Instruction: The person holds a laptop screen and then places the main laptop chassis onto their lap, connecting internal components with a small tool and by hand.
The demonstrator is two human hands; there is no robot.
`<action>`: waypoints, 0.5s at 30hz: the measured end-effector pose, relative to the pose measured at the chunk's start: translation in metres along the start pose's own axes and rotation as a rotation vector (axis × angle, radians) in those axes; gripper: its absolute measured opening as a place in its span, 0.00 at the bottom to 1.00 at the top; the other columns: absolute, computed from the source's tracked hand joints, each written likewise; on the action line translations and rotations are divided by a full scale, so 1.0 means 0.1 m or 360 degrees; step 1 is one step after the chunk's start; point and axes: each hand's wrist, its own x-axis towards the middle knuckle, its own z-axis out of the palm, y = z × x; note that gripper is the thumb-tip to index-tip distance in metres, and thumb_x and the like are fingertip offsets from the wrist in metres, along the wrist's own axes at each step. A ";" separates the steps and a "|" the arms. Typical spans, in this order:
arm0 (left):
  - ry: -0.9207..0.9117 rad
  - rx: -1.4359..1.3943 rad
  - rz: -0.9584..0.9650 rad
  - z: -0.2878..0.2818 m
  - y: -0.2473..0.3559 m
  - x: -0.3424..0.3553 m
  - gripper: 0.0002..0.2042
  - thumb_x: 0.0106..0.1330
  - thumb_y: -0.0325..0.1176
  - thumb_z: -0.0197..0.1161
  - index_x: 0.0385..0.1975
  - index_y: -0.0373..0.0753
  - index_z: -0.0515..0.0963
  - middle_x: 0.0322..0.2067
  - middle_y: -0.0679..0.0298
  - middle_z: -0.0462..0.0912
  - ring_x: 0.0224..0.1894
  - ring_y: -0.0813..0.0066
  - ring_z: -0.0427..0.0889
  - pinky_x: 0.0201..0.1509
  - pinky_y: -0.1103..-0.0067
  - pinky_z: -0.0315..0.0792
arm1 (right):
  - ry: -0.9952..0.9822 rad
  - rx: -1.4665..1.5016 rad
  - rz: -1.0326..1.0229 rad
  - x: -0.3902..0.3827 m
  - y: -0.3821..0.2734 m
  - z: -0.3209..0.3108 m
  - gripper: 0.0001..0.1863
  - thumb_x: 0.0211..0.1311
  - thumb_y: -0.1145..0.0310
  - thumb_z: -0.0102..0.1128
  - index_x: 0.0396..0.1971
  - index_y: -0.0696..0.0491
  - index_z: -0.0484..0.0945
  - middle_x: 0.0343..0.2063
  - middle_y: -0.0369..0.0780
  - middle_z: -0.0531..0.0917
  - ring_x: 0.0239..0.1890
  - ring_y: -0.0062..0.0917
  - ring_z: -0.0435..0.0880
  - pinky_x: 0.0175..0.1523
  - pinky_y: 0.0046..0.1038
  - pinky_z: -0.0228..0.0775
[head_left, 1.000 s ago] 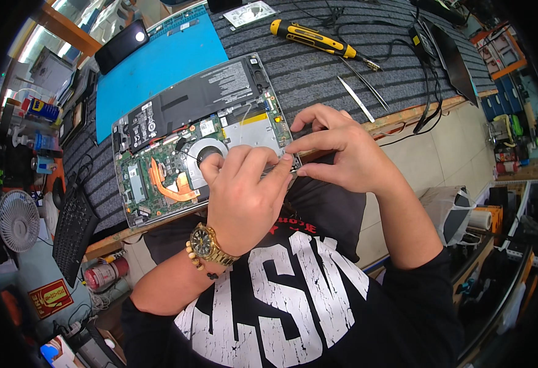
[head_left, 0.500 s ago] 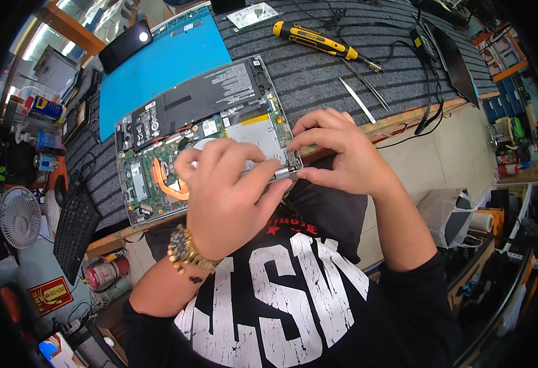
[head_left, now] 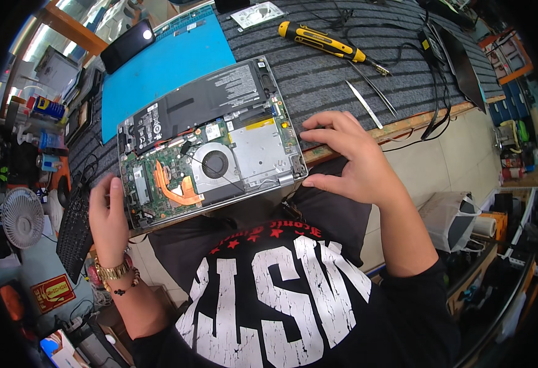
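An opened laptop base [head_left: 263, 150] lies with its inner parts facing up, its near edge over the table's front edge. Inside it show a black battery [head_left: 198, 101], a green circuit board [head_left: 177, 156], a copper heat pipe [head_left: 174, 190] and a round cooling fan [head_left: 215, 164]. My left hand [head_left: 108, 214] is by the base's near left corner, thumb up and fingers loosely bent, partly hidden behind the thumb. At the right edge, my right hand [head_left: 352, 161] has thumb and fingers spread, fingertips close to the near right corner; whether they touch it I cannot tell.
A yellow-black screwdriver [head_left: 321, 42] and tweezers [head_left: 373, 91] lie right of the base on a striped grey mat [head_left: 318, 80]. A thin metal pry tool [head_left: 363, 103] is beside them. Behind are a blue mat [head_left: 177, 70] and a phone [head_left: 127, 46]. A keyboard [head_left: 75, 236] stands at the left.
My left hand has left the near right hinge corner and gone to the base's left side, uncovering the fan. My right hand stays at the right edge, with its fingers slightly wider apart.
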 end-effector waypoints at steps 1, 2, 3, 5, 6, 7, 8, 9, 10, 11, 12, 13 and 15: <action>-0.0001 -0.0002 -0.0008 0.02 -0.04 -0.04 0.25 0.84 0.46 0.66 0.66 0.29 0.83 0.53 0.53 0.88 0.52 0.67 0.85 0.59 0.71 0.79 | -0.0008 0.0000 0.0001 0.01 -0.01 0.00 0.35 0.48 0.63 0.89 0.58 0.56 0.86 0.62 0.44 0.84 0.60 0.45 0.80 0.73 0.49 0.68; -0.0062 0.0022 -0.0006 0.06 -0.04 -0.08 0.24 0.84 0.45 0.67 0.65 0.29 0.83 0.52 0.53 0.88 0.51 0.68 0.85 0.59 0.71 0.78 | -0.0029 -0.0068 -0.0017 0.02 -0.02 0.00 0.36 0.47 0.63 0.90 0.59 0.57 0.86 0.62 0.44 0.84 0.61 0.46 0.79 0.72 0.47 0.69; -0.0121 0.0046 -0.0004 0.09 -0.03 -0.13 0.24 0.84 0.45 0.67 0.65 0.29 0.83 0.52 0.54 0.88 0.51 0.69 0.85 0.58 0.71 0.78 | -0.0050 -0.0135 -0.0037 0.04 -0.04 -0.01 0.37 0.47 0.63 0.90 0.59 0.58 0.85 0.63 0.45 0.83 0.62 0.47 0.79 0.71 0.46 0.70; -0.0123 0.0009 -0.0008 0.10 -0.01 -0.16 0.24 0.84 0.45 0.67 0.64 0.28 0.83 0.49 0.55 0.89 0.49 0.71 0.85 0.56 0.73 0.79 | -0.0069 -0.0162 -0.0016 0.04 -0.08 0.01 0.38 0.46 0.63 0.90 0.59 0.58 0.85 0.64 0.45 0.83 0.63 0.47 0.78 0.72 0.46 0.69; -0.0129 -0.0034 -0.0061 0.10 -0.02 -0.17 0.24 0.84 0.45 0.67 0.64 0.27 0.83 0.48 0.56 0.89 0.48 0.72 0.85 0.54 0.73 0.79 | -0.0071 -0.0191 0.0009 0.04 -0.10 0.01 0.38 0.45 0.63 0.90 0.59 0.58 0.85 0.65 0.45 0.82 0.64 0.48 0.77 0.72 0.46 0.69; -0.0136 -0.0076 -0.0113 0.11 -0.03 -0.17 0.24 0.84 0.45 0.67 0.63 0.26 0.83 0.47 0.57 0.89 0.46 0.74 0.85 0.53 0.74 0.79 | -0.0075 -0.0191 0.0008 0.05 -0.12 0.01 0.38 0.45 0.63 0.90 0.59 0.58 0.85 0.65 0.45 0.82 0.64 0.48 0.77 0.72 0.46 0.69; -0.0135 -0.0078 -0.0116 0.12 -0.02 -0.18 0.24 0.84 0.45 0.67 0.63 0.26 0.83 0.47 0.57 0.89 0.46 0.74 0.85 0.53 0.74 0.79 | -0.0060 -0.0202 0.0038 0.07 -0.14 0.02 0.38 0.45 0.63 0.90 0.59 0.58 0.85 0.66 0.46 0.81 0.65 0.48 0.76 0.72 0.46 0.69; -0.0133 -0.0072 -0.0103 0.13 0.00 -0.19 0.24 0.84 0.45 0.68 0.63 0.26 0.83 0.47 0.57 0.89 0.46 0.75 0.85 0.52 0.75 0.79 | -0.0047 -0.0214 0.0070 0.08 -0.16 0.02 0.38 0.44 0.63 0.90 0.58 0.57 0.85 0.67 0.46 0.80 0.66 0.47 0.76 0.73 0.46 0.68; -0.0132 -0.0066 -0.0089 0.13 0.00 -0.20 0.25 0.84 0.45 0.68 0.63 0.26 0.82 0.46 0.58 0.89 0.45 0.76 0.84 0.51 0.75 0.79 | -0.0051 -0.0215 0.0071 0.09 -0.16 0.03 0.38 0.44 0.63 0.90 0.58 0.57 0.85 0.67 0.46 0.80 0.66 0.47 0.76 0.73 0.46 0.68; -0.0133 -0.0069 -0.0092 0.15 -0.02 -0.21 0.25 0.84 0.45 0.68 0.63 0.26 0.82 0.46 0.58 0.89 0.45 0.76 0.84 0.51 0.75 0.79 | -0.0070 -0.0199 0.0093 0.10 -0.16 0.03 0.38 0.44 0.64 0.90 0.58 0.57 0.85 0.67 0.46 0.80 0.66 0.47 0.75 0.73 0.46 0.67; -0.0118 -0.0115 -0.0112 0.17 -0.04 -0.22 0.25 0.85 0.46 0.66 0.63 0.25 0.82 0.47 0.58 0.89 0.47 0.76 0.84 0.54 0.76 0.78 | -0.0085 -0.0181 0.0113 0.11 -0.15 0.02 0.37 0.43 0.64 0.90 0.57 0.57 0.85 0.68 0.47 0.79 0.67 0.47 0.75 0.74 0.46 0.67; -0.0102 -0.0162 -0.0133 0.17 -0.05 -0.22 0.26 0.86 0.46 0.65 0.64 0.24 0.82 0.49 0.58 0.89 0.50 0.76 0.84 0.57 0.78 0.77 | -0.0086 -0.0181 0.0112 0.13 -0.15 0.01 0.37 0.43 0.64 0.90 0.57 0.57 0.85 0.68 0.47 0.79 0.67 0.47 0.75 0.74 0.46 0.67; -0.0123 -0.0156 -0.0157 0.15 -0.07 -0.18 0.26 0.86 0.46 0.64 0.64 0.24 0.81 0.49 0.57 0.90 0.50 0.76 0.84 0.57 0.77 0.77 | -0.0130 -0.0083 0.0107 0.15 -0.15 -0.03 0.33 0.47 0.67 0.86 0.57 0.58 0.85 0.69 0.47 0.79 0.68 0.48 0.75 0.75 0.47 0.66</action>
